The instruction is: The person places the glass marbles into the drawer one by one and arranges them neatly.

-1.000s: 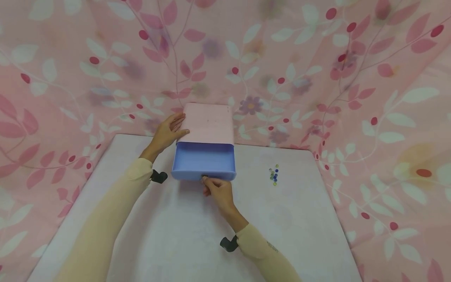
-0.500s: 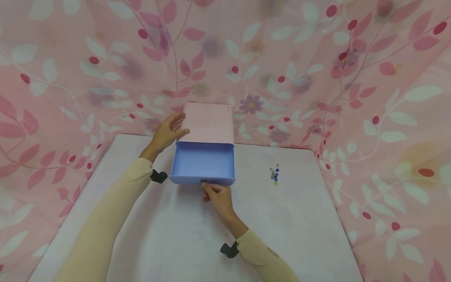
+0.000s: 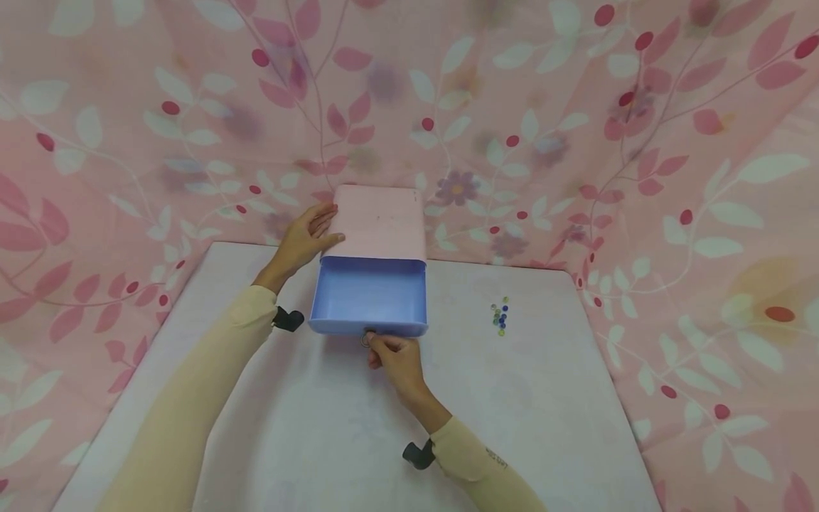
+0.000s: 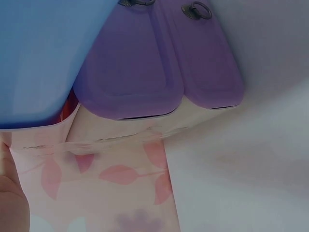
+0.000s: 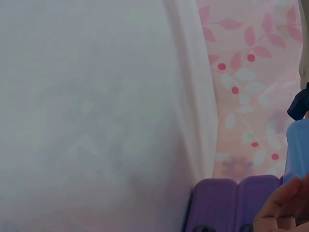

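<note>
A small chest of drawers with a pink top (image 3: 379,224) stands near the back of the table, its blue top drawer (image 3: 369,291) pulled out toward me. My right hand (image 3: 399,359) pinches the metal ring pull (image 3: 366,340) on that drawer's front between thumb and finger. Against the chest's left side rests my left hand (image 3: 303,238), fingers extended along the side and thumb over the top edge. Below the blue drawer, the left wrist view has two pushed-in purple drawers (image 4: 137,63) with ring pulls (image 4: 200,10).
Several small glass marbles (image 3: 500,316), in blue, green and yellow tones, lie on the white tabletop (image 3: 544,398) right of the chest. Floral pink cloth (image 3: 473,107) hangs behind and beside the table.
The right hand has drawn the blue drawer a little farther toward me, mostly in the first half second. The left hand has stayed on the chest's side.
</note>
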Demonstrator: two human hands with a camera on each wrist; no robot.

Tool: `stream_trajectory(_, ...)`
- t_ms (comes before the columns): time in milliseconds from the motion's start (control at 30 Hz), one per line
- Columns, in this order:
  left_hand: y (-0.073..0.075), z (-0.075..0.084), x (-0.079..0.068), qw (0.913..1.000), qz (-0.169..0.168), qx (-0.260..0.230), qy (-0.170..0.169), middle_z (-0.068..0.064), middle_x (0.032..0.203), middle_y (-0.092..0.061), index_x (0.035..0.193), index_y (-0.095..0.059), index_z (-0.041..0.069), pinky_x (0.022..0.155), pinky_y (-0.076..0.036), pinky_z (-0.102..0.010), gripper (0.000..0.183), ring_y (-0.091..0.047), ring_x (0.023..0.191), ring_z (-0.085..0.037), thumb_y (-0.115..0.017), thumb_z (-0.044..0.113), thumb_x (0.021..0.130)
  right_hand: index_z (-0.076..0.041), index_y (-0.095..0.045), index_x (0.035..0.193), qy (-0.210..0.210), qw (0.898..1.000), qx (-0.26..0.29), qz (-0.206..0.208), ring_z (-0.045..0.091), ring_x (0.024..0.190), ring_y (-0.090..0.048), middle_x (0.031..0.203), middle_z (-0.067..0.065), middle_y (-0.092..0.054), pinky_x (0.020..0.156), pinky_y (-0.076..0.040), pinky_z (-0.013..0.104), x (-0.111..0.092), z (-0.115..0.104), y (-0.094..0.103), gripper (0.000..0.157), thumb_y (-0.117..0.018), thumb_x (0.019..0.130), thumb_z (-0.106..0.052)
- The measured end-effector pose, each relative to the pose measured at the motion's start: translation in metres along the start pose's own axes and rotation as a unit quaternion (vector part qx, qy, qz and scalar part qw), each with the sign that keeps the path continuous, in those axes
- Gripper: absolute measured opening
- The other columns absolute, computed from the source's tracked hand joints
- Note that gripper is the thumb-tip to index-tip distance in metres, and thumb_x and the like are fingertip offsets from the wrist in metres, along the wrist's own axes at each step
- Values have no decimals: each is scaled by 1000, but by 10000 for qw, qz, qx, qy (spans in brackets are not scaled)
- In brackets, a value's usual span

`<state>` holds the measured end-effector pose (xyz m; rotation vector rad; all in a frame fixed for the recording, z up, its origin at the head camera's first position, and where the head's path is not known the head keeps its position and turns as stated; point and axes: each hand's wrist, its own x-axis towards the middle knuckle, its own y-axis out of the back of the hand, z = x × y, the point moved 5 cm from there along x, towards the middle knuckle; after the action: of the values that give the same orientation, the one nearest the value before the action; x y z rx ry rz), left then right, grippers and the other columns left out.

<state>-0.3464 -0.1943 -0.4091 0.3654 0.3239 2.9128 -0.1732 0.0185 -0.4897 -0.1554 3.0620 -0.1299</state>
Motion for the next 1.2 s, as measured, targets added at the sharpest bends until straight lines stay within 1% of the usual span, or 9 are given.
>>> stream_trajectory(100,0,0,0,10000,-13,26,4,-17,153,-36,148,-33,-3,114,-29,-41,75,-32,142,-29,-74,5,86,7,-74,86,29,9998,-136,-166,14,58,-60,64,10,-64,60,-58,28,-1,3,2,20,-69,91,-11)
stream_trajectory(267,0,1,1,9999,-60,-91,-39,-19,152,-36,148,-33,-5,115,-29,-42,75,-32,142,-30,-74,3,85,7,-74,93,-117,9985,-395,-362,14,65,-63,78,25,-67,65,-60,30,-2,12,9,25,-73,89,-18)
stream_trajectory(433,1,1,0,9999,-73,-88,-3,-18,153,-36,148,-33,-5,115,-29,-41,75,-32,142,-29,-74,3,86,1,-75,96,-405,9965,-673,-302,16,69,-66,78,12,-71,68,-60,31,0,28,25,25,-75,87,-23)
stream_trajectory(500,0,2,0,10000,-60,-61,18,-17,153,-36,148,-33,-4,114,-30,-41,75,-33,142,-29,-74,4,86,-1,-76,97,-448,9959,-735,-263,16,69,-67,78,9,-71,68,-60,31,3,42,36,25,-76,87,-24)
stream_trajectory(633,0,2,0,10000,-52,45,39,-17,152,-37,148,-33,-4,114,-30,-42,75,-33,141,-29,-74,4,86,-3,-76,98,-412,9952,-861,-197,14,67,-66,87,20,-71,68,-60,29,10,65,63,24,-76,86,-24)
stream_trajectory(933,1,4,1,9999,-74,-45,55,-17,152,-36,148,-33,-5,114,-30,-40,76,-33,141,-28,-75,4,85,-4,-74,98,-145,9871,-1527,455,18,66,-65,96,27,-68,63,-59,26,31,57,136,12,-69,91,-13)
stream_trajectory(1067,1,4,0,9999,-80,-78,78,-17,153,-36,148,-33,-4,115,-29,-40,76,-32,142,-28,-75,4,85,-6,-74,98,262,9749,-2008,926,19,66,-66,94,23,-70,59,-57,24,46,42,170,11,-69,90,-13)
stream_trajectory(1133,1,4,-1,9999,-81,-79,97,-17,153,-35,148,-33,-4,115,-29,-40,76,-32,142,-28,-75,4,85,-6,-74,99,581,9620,-2411,1144,19,64,-67,90,18,-72,56,-56,24,53,34,185,13,-69,90,-14)
stream_trajectory(1200,1,4,-1,9999,-92,-25,112,-17,153,-35,148,-33,-3,114,-30,-40,76,-32,142,-28,-75,5,85,-5,-74,98,936,9431,-2878,1379,18,63,-67,84,12,-72,53,-54,22,59,27,201,13,-71,89,-14)
